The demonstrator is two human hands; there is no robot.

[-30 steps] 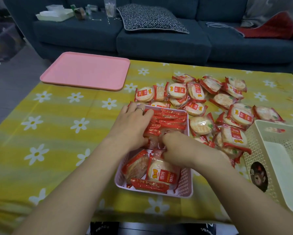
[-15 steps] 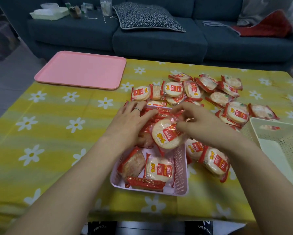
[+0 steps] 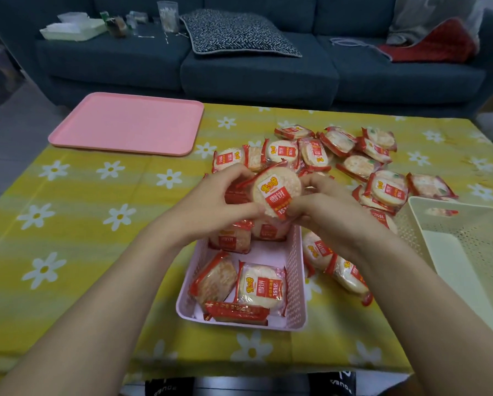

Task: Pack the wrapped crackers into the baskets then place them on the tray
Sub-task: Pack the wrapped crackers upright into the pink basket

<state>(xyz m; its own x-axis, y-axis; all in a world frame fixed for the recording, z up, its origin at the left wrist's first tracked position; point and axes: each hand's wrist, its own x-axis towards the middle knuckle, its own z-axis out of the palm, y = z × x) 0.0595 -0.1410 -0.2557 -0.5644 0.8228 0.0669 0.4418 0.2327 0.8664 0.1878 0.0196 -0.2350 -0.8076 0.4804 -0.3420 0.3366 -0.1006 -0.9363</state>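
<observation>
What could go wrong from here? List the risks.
1. Both hands, left hand and right hand, pinch one cracker packet above the pink basket; it may slip out.
2. The upright packets beneath could topple.
3. The cream basket hangs over the table edge and could tip.

Location: home living room. Indicators: dark blue sofa (image 3: 239, 67) carrying 1 patterned cushion (image 3: 236, 34), a red-trimmed cushion (image 3: 433, 44) and household clutter (image 3: 117, 24); low table (image 3: 68, 224) directly in front, covered by a yellow daisy-print tablecloth.
</observation>
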